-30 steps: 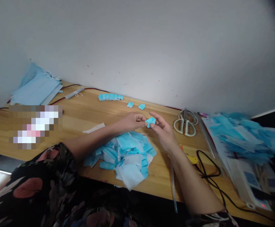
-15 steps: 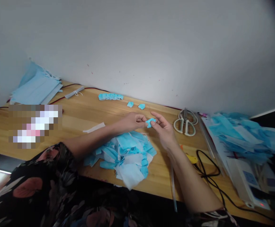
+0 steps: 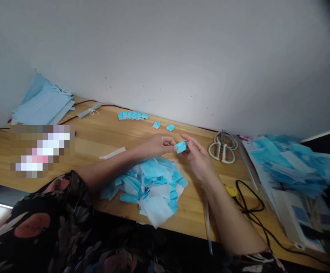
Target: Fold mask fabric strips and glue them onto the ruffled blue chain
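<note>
A small folded piece of blue mask fabric (image 3: 181, 147) is held in the air between both hands. My left hand (image 3: 165, 144) pinches its left edge, fingers curled. My right hand (image 3: 196, 153) grips its right side between thumb and fingers. Below them lies a loose pile of blue and white fabric pieces (image 3: 153, 185). Beyond the hands, two small folded blue pieces (image 3: 156, 125) sit apart on the wooden table (image 3: 105, 132), near a row of joined folded pieces (image 3: 133, 116).
White-handled scissors (image 3: 222, 149) lie right of my right hand. Further right are a heap of blue fabric (image 3: 292, 159), a black cable (image 3: 252, 206) and a white device (image 3: 298, 220). Stacked blue masks (image 3: 44, 102) stand far left. A white strip (image 3: 113, 153) lies behind my left forearm.
The fabric piece has turned and shows a broader folded face. My right thumb has shifted up along it, and the right fingers have closed in. My left hand has barely moved.
</note>
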{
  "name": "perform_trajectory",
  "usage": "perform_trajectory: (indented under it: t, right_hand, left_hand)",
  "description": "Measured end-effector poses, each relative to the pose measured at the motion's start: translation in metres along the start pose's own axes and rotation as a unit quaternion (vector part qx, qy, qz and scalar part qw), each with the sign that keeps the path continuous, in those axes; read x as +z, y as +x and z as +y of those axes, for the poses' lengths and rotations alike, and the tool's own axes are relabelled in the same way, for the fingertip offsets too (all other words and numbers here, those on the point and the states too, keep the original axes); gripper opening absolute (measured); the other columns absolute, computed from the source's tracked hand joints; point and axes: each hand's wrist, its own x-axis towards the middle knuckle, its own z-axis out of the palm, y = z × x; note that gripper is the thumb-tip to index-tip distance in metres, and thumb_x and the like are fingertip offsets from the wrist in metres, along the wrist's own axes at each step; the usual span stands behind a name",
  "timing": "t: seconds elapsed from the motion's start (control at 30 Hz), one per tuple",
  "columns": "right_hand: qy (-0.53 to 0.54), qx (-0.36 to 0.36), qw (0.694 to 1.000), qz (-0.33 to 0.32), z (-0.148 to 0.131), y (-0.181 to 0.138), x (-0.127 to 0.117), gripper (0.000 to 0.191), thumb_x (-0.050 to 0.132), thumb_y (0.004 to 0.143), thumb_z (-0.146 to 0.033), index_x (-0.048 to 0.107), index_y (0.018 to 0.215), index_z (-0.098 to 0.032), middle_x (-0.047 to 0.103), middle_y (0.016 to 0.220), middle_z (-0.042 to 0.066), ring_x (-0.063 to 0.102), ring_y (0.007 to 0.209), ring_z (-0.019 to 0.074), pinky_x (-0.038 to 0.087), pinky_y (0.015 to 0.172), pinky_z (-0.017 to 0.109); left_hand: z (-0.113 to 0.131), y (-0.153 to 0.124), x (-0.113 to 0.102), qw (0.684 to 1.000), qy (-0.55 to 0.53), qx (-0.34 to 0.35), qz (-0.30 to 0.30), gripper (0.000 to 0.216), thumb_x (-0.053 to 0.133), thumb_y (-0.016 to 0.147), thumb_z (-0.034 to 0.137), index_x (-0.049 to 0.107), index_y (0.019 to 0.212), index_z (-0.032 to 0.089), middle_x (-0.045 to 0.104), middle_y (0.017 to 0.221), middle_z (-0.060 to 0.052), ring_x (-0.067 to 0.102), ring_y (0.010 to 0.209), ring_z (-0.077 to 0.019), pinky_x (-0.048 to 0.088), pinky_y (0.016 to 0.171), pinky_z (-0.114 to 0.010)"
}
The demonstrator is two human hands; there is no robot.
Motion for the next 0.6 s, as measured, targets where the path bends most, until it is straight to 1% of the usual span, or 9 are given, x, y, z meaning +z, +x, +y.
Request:
perform_trajectory:
  t: [0.07,0.13,0.23,0.3,0.4,0.53,0.6]
  right_hand:
    - [0.029,0.005,1.000,-0.011,-0.0015,0.0001,0.0005,0.041,0.062,0.082,-0.053,0.068,0.111,-0.026,0.069,0.100,0.005,0.061,0.089,0.0184,0.052,0.080,0.034]
    - [0.037,0.006,0.999,-0.012,-0.0026,-0.0001,0.0012,0.040,0.067,0.079,-0.052,0.069,0.110,-0.026,0.069,0.105,0.005,0.062,0.091,0.0189,0.052,0.081,0.035]
    - [0.014,-0.002,1.000,-0.003,-0.0030,-0.0003,0.0021,0.041,0.075,0.072,-0.045,0.069,0.109,-0.027,0.070,0.100,0.003,0.062,0.087,0.0177,0.051,0.083,0.034]
    - [0.003,-0.007,1.000,0.002,-0.0034,-0.0005,0.0025,0.041,0.077,0.071,-0.042,0.070,0.108,-0.027,0.070,0.097,0.002,0.062,0.086,0.0174,0.050,0.085,0.034]
    - [0.022,-0.006,1.000,0.014,-0.0055,-0.0008,0.0030,0.036,0.074,0.074,-0.042,0.070,0.107,-0.027,0.070,0.097,0.003,0.062,0.086,0.0174,0.050,0.085,0.035]
    - [0.059,-0.005,0.998,0.011,-0.0079,-0.0004,0.0022,0.031,0.069,0.078,-0.041,0.070,0.105,-0.026,0.067,0.085,0.002,0.060,0.079,0.0159,0.051,0.080,0.035]
    - [0.058,-0.007,0.998,0.006,-0.0072,0.0003,0.0011,0.030,0.067,0.080,-0.041,0.069,0.107,-0.026,0.065,0.082,0.001,0.058,0.075,0.0148,0.051,0.078,0.033]
  left_hand:
    - [0.0006,-0.0001,-0.0006,0.999,-0.017,-0.007,0.026,0.027,0.063,0.077,0.041,0.059,0.080,0.014,0.042,0.057,0.007,0.032,0.050,-0.0053,0.024,0.049,-0.020]
    - [-0.0005,0.0001,-0.0011,0.999,-0.028,-0.008,0.040,0.030,0.064,0.076,0.044,0.059,0.081,0.015,0.042,0.058,0.006,0.033,0.050,-0.0054,0.024,0.048,-0.021]
    - [-0.0025,0.0004,-0.0013,0.998,-0.030,-0.008,0.046,0.032,0.065,0.076,0.046,0.059,0.081,0.015,0.043,0.058,0.006,0.034,0.049,-0.0054,0.024,0.047,-0.021]
    - [-0.0030,0.0006,-0.0013,0.999,-0.029,-0.011,0.044,0.032,0.065,0.076,0.046,0.059,0.081,0.015,0.042,0.058,0.007,0.033,0.049,-0.0054,0.024,0.047,-0.021]
    - [-0.0027,0.0010,-0.0015,0.999,-0.028,-0.008,0.042,0.031,0.064,0.077,0.045,0.058,0.081,0.015,0.042,0.057,0.007,0.033,0.048,-0.0052,0.024,0.046,-0.021]
    - [-0.0025,0.0020,-0.0023,0.998,-0.029,-0.001,0.054,0.027,0.062,0.079,0.042,0.056,0.079,0.016,0.041,0.054,0.007,0.034,0.048,-0.0056,0.025,0.046,-0.020]
    - [-0.0027,0.0025,-0.0025,0.998,-0.028,-0.002,0.056,0.026,0.062,0.079,0.041,0.055,0.078,0.016,0.041,0.053,0.007,0.034,0.047,-0.0058,0.026,0.047,-0.020]
